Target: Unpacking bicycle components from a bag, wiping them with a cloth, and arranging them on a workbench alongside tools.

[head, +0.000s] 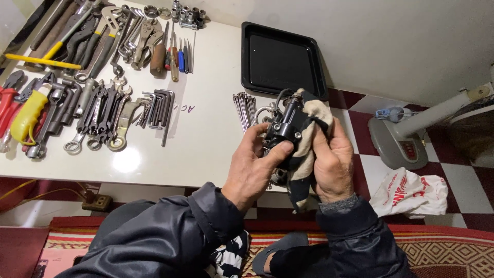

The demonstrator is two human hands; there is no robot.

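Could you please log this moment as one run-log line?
left hand: holds black metal part | right hand: holds rag on it | table: tools

the left hand (252, 172) grips a glossy black metal part (286, 125) with small silver screws. the right hand (333, 163) presses a cream rag (307, 135) stained dark against it. both sleeves are dark charcoal. above the hands lies a black tray (282, 59) on a glossy white table (200, 149). far left of the left hand sits a yellow-handled tool (28, 116) beside red-handled pliers (7, 95). right of the right hand, a white bag (409, 193) with red print rests on a dark-red-and-white checked floor (463, 188).
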